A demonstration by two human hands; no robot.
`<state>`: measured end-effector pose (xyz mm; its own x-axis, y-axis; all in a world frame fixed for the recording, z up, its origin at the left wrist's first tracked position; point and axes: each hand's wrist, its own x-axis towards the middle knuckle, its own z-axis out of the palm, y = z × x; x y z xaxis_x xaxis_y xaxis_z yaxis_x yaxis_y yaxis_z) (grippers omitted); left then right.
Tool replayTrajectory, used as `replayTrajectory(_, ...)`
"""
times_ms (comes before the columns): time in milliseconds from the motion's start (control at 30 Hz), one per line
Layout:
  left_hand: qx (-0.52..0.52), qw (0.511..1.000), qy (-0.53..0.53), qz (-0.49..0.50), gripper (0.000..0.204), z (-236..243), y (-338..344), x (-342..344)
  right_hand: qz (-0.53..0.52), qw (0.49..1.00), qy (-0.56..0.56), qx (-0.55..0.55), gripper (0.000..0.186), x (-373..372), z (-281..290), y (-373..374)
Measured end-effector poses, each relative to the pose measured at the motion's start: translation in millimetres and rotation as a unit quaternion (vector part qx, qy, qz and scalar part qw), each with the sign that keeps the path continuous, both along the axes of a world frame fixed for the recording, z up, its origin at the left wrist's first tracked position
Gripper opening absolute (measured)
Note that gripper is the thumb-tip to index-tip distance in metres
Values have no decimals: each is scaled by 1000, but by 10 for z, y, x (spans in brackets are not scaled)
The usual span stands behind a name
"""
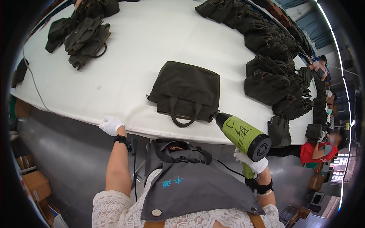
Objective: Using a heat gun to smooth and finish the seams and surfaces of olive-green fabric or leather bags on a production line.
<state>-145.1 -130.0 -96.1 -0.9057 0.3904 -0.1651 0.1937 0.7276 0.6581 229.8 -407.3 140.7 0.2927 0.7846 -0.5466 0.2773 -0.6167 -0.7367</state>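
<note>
White table [133,45] fills most of the view, its near edge curving across in front of the person. All places below are given rel. to this table.

Along the table's far-right side runs a long heap of dark olive bags [273,57], piled touching each other from the top edge down to the near-right corner. At the table's far-left corner sits a smaller pile of the same bags [85,34], w/ one more dark piece [19,72] hanging at the left edge beside a thin cable.

Near the middle of the table, close to its near edge, lies a single dark olive tote bag [186,91], flat, handles pointing toward the person, well apart from both piles.

Green heat gun [243,136] w/ black nozzle and black rear cap is just off the table's near edge, nozzle tip right at the tote's lower-right corner; can't tell if touching. Its cord drops toward the person's grey apron [190,182].

Right hand [253,161], white glove, is clamped round the heat gun's grip, below the table's near edge.

Left hand [111,124], white glove, rests on the table's near edge left of the tote, fingers curled over the rim, holding nothing else. Hands well apart.

Beyond the table's near-right corner, another person in a red top [315,150] is bent over.
</note>
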Motion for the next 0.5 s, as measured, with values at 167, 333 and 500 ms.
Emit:
replayTrajectory(167, 23, 1000, -3, -7, 47, -11, -26, -36, 0, 998, 23, 67, 15, -37, 12, 198)
replayTrajectory(333, 9, 1000, -12, -5, 47, 13, -49, 0, 6, 996, -20, 84, 11, 68, -70, 286)
replayTrajectory(500, 11, 1000, 10, 1, 47, -109, -40, -85, -10, 997, -1, 74, 17, 37, 24, 222)
